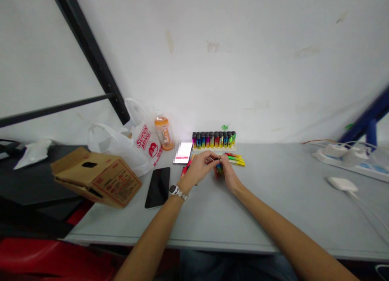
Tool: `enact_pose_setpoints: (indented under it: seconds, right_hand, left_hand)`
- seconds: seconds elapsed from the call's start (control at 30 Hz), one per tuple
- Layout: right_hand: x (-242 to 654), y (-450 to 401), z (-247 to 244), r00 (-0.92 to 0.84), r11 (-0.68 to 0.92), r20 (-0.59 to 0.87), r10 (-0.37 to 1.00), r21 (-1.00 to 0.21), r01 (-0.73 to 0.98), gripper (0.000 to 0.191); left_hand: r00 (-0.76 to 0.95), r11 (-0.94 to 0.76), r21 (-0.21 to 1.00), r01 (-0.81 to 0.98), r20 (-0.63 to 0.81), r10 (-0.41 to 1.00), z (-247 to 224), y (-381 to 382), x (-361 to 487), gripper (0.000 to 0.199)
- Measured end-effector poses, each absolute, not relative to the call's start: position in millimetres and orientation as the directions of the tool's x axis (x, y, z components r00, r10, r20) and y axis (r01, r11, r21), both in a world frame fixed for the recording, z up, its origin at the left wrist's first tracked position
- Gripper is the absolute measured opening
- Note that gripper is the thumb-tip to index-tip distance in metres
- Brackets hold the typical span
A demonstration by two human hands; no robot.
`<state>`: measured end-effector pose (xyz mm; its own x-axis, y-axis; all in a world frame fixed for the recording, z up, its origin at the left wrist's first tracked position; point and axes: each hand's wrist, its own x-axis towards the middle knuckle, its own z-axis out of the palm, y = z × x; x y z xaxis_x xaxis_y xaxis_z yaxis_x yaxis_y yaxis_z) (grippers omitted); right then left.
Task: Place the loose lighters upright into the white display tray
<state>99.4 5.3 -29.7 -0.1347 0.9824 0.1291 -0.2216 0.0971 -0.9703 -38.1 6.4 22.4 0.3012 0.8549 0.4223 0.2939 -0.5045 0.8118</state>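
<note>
My left hand (203,163) and my right hand (229,173) meet over the table, fingers pinched together. Between them is a small multicoloured lighter (219,170), partly hidden by the fingers and slightly blurred. Just behind the hands, several lighters (214,140) with black tops and shiny coloured bodies stand upright in rows in a pale tray (233,147). To the right of my right hand lie several loose shiny pieces (237,159) in yellow, green and red. Red pieces (184,170) show partly behind my left wrist, which wears a watch (174,189).
Left of my hands are a lit phone (183,152), a dark phone (158,188), an orange drink bottle (163,132), a white plastic bag (141,145) and an open cardboard box (106,175). A power strip (349,161) and white charger (343,184) lie at the right.
</note>
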Motion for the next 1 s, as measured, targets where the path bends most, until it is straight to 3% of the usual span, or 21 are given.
enact_pose_setpoints:
  seconds: [0.1, 0.27, 0.4, 0.53, 0.77, 1.0]
  right_hand:
    - [100, 7, -28, -0.082, 0.173, 0.187, 0.979, -0.974, -0.149, 0.053]
    - [103, 8, -29, -0.079, 0.16, 0.165, 0.983, -0.985, -0.057, 0.049]
    - [103, 6, -29, -0.146, 0.204, 0.204, 0.968, -0.979, -0.014, 0.047]
    - [102, 5, -29, -0.173, 0.226, 0.224, 0.959, -0.974, -0.008, 0.046]
    - [103, 4, -28, -0.198, 0.229, 0.225, 0.954, -0.973, -0.003, 0.047]
    - [103, 4, -30, -0.192, 0.223, 0.22, 0.956, -0.975, -0.006, 0.055]
  left_hand:
    - [0.297, -0.517, 0.774, 0.364, 0.43, 0.853, 45, 23, -69, 0.023]
    - [0.251, -0.509, 0.578, 0.638, 0.469, 0.847, 79, 67, -116, 0.017]
    - [0.284, -0.478, 0.427, 0.768, 0.442, 0.851, 77, 93, -124, 0.012]
    - [0.31, -0.467, 0.342, 0.815, 0.422, 0.852, 61, 104, -119, 0.013]
    - [0.334, -0.475, 0.352, 0.806, 0.393, 0.857, 56, 115, -119, 0.016]
    - [0.339, -0.477, 0.21, 0.854, 0.471, 0.814, 53, 108, -120, 0.022]
